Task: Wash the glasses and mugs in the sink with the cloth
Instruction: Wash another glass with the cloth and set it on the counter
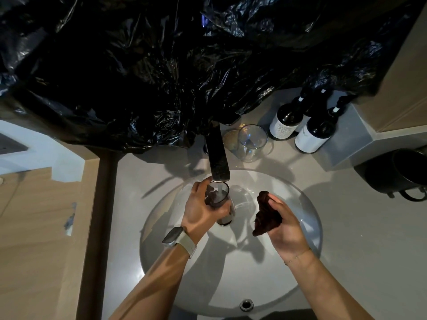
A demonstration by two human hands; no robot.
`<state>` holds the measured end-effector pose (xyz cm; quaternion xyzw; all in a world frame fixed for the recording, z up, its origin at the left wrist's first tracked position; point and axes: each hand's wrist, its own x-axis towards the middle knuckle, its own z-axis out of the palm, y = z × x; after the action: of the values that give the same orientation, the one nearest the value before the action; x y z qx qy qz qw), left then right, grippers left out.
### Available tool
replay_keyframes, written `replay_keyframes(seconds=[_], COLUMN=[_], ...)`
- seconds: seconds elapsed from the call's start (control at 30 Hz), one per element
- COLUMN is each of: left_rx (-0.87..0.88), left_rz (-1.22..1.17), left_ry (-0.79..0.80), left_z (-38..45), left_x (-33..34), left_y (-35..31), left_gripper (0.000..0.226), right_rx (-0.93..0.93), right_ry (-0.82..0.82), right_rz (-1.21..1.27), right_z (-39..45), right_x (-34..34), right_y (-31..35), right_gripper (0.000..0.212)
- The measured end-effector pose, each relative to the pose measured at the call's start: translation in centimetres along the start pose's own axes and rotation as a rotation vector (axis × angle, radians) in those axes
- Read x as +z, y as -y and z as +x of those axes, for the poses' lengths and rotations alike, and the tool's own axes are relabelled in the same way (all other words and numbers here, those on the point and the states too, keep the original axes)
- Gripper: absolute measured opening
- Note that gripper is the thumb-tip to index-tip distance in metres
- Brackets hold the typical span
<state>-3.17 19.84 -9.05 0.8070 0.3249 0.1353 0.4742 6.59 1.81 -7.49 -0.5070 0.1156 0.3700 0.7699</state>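
Left hand (203,209) grips a glass (220,204) under the running faucet (217,155); right hand (285,224), to its right, clutches the dark cloth (265,213) above the sink (307,204).

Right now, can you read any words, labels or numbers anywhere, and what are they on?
No text is legible.
Front bottle: white label, a short word, too blurred to read.
Rear bottle: white label, fine print, too small to read.
Watch: screen dark.

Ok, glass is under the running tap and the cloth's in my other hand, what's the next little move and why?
Probably bring the cloth in your right hand over to the glass your left hand holds under the faucet: water is already running into it, and the cloth isn't touching it.
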Motion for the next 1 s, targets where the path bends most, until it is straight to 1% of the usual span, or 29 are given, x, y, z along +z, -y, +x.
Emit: replay_keyframes(seconds=[0.03, 0.07, 0.13, 0.17, 0.2, 0.23, 0.3, 0.37, 0.43, 0.5, 0.57, 0.63, 0.7, 0.73, 0.83, 0.9, 0.97, 1.0], left_rx=[-0.059, -0.148, -0.407, -0.538, -0.653, -0.753, -0.933, -1.036, -1.087, -1.124, -1.145, -1.128, -1.105, -1.096, -1.067, -1.037, -1.051, -1.074], left_rz=[-0.026, -0.109, -0.429, -0.584, -0.703, -0.790, -0.969, -1.130, -1.231, -1.277, -1.293, -1.263, -1.222, -1.204, -1.208, -1.186, -1.158, -1.171], left_ry=[0.015, 0.053, 0.171, 0.223, 0.270, 0.303, 0.275, 0.201, 0.137, 0.115, 0.115, 0.156, 0.208, 0.215, 0.176, 0.204, 0.238, 0.242], left_z=[0.2, 0.3, 0.5, 0.4, 0.2, 0.1, 0.1, 0.4, 0.9, 1.2, 1.3, 1.2, 0.8, 0.7, 0.2, -0.4, -1.0, -1.1], left_x=[0.1, 0.2, 0.5, 0.6, 0.7, 1.0, 1.6, 2.1, 2.3, 2.2, 2.1, 1.9, 1.5, 1.4, 0.6, 0.5, 0.6, 0.7], left_y=[0.0, -0.1, -0.7, -1.0, -1.5, -1.8, -2.1, -2.0, -1.9, -2.3, -2.4, -2.2, -2.1, -1.9, -1.4, -0.8, -0.9, -1.0], left_gripper=[0.061, 0.056, 0.053, 0.045, 0.032, 0.025, 0.022, 0.021, 0.029, 0.042, 0.050, 0.046, 0.041, 0.041, 0.039, 0.043, 0.044, 0.042], right_rx=[0.003, 0.008, 0.013, 0.013, 0.012, 0.005, -0.017, -0.050, -0.110, -0.208, -0.320, -0.404, -0.461, -0.492, -0.477, -0.492, -0.584, -0.630], right_ry=[0.001, 0.000, -0.002, -0.006, -0.014, -0.024, -0.058, -0.081, -0.093, -0.089, -0.026, 0.077, 0.141, 0.156, 0.143, 0.172, 0.256, 0.269], right_rz=[0.004, 0.008, 0.022, 0.032, 0.038, 0.039, 0.031, 0.000, -0.092, -0.253, -0.393, -0.477, -0.585, -0.640, -0.712, -0.786, -0.871, -0.894], right_z=[0.0, 0.1, 0.1, 0.1, 0.1, 0.1, 0.1, -0.1, -0.3, -0.6, -0.7, -0.7, 0.0, 0.5, 1.3, 1.0, 0.9, 1.4], right_x=[-0.1, -0.2, -0.5, -0.7, -0.9, -1.2, -1.5, -1.6, -1.4, -0.8, 0.6, 2.4, 3.8, 4.3, 4.3, 4.1, 5.1, 5.7], right_y=[0.0, 0.0, 0.0, 0.1, 0.1, 0.2, 0.5, 0.8, 1.0, 1.0, 0.8, 0.3, -0.2, -0.4, -0.9, -1.2, -1.2, -1.1], right_gripper=[0.035, 0.036, 0.035, 0.036, 0.037, 0.037, 0.033, 0.027, 0.017, 0.016, 0.019, 0.031, 0.045, 0.046, 0.036, 0.032, 0.028, 0.027])
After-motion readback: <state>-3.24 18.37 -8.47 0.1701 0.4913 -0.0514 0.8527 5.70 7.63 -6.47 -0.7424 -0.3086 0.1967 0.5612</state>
